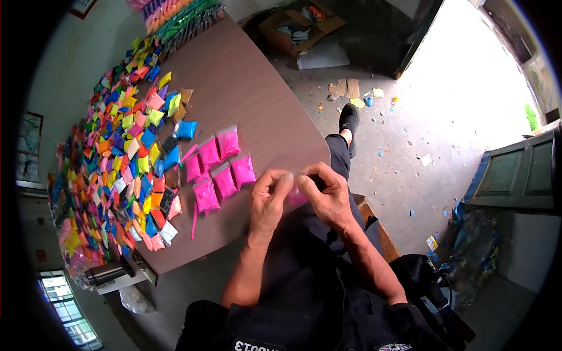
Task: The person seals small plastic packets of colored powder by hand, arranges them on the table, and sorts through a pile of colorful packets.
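My left hand (270,200) and my right hand (326,196) are close together at the table's near edge, both closed in a pinch, thumbs against fingers. Between them hangs a small clear bag with pink contents (298,198), its upper part pinched by the fingertips and partly hidden by them. Just left of my left hand, several filled bright pink bags (225,182) lie in two rows. Two thin pink strips stick out beside them; the lower pink strip (194,221) points toward me.
A large heap of small multicoloured packets (132,158) covers the table's left side. Bundles of coloured strips (181,17) lie at the far end. A dark cylinder (110,271) is at the left corner. An open cardboard box (301,29) stands on the littered floor (398,152).
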